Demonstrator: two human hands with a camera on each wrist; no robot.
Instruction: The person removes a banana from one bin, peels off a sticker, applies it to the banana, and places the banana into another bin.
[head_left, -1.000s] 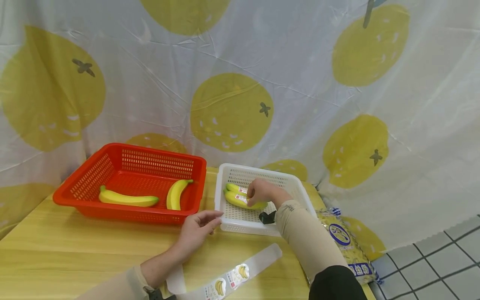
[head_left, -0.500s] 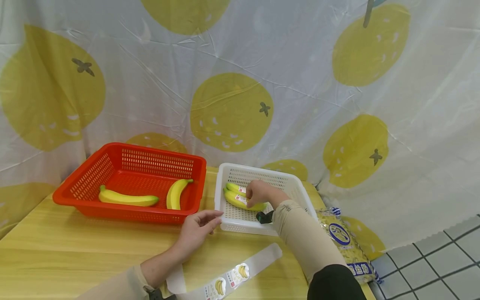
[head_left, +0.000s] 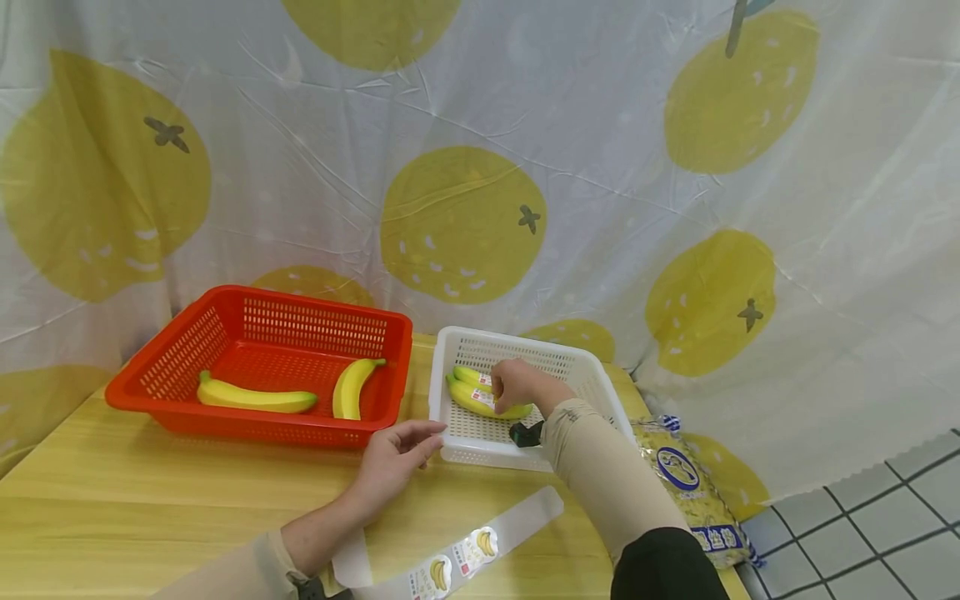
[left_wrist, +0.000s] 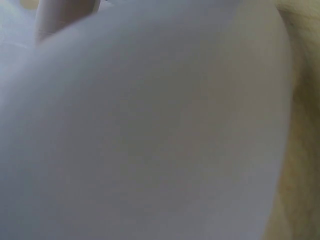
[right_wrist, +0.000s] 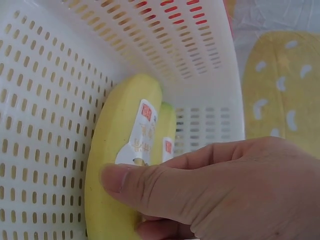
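Fingers point(right_wrist: 150, 187) of the right hand point(head_left: 517, 383) are curled over the nearer banana point(right_wrist: 120, 165) in the white basket point(head_left: 577, 367), with the thumb laid across its sticker point(right_wrist: 137, 135) and the remaining fingers tucked beneath the fruit. A second stickered banana point(right_wrist: 167, 137) is seen directly behind the first, the two touching along their length. In the head view the long axis of the gripped banana runs from left to right across the basket floor, and the right hand is closed on its right-hand end. The left hand point(head_left: 393, 458) is laid on the tabletop point(head_left: 150, 500) with fingers relaxed and loosely together, the fingertips touching or just beside the near left corner of the white basket; contact cannot be confirmed. The left wrist view is blocked by a blurred pale surface. A sticker strip point(head_left: 465, 550) lies on the tabletop near the left forearm. A red basket point(head_left: 262, 367) holding two bananas point(head_left: 255, 398) stands just left of the white basket.
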